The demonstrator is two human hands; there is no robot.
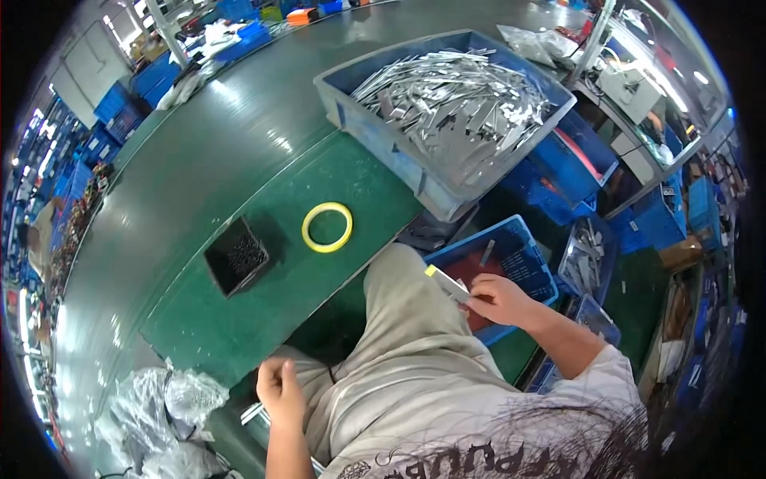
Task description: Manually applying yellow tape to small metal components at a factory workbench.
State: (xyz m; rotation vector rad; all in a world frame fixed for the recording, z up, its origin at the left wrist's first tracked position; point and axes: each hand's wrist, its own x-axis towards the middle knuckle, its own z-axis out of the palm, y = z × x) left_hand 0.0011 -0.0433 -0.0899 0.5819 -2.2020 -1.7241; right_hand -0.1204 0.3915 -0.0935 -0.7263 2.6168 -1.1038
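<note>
My right hand (499,302) pinches a flat grey metal strip (452,287) whose far end carries a piece of yellow tape (431,271). The strip is above a blue crate (523,231) with a reddish bottom, where another small metal piece lies. Over my left thigh, my left hand (279,389) is loosely curled, with nothing showing in its fingers. Several metal strips (254,413) show beside its wrist. Ahead on the green bench lie a roll of yellow tape (346,231) and a black box (221,279) of small dark parts.
A large blue bin (423,185) heaped with metal strips stands on the bench at the far right. Clear plastic bags (155,411) lie at the near left. More blue crates (570,164) and a clear tray of metal pieces (586,257) are at the right.
</note>
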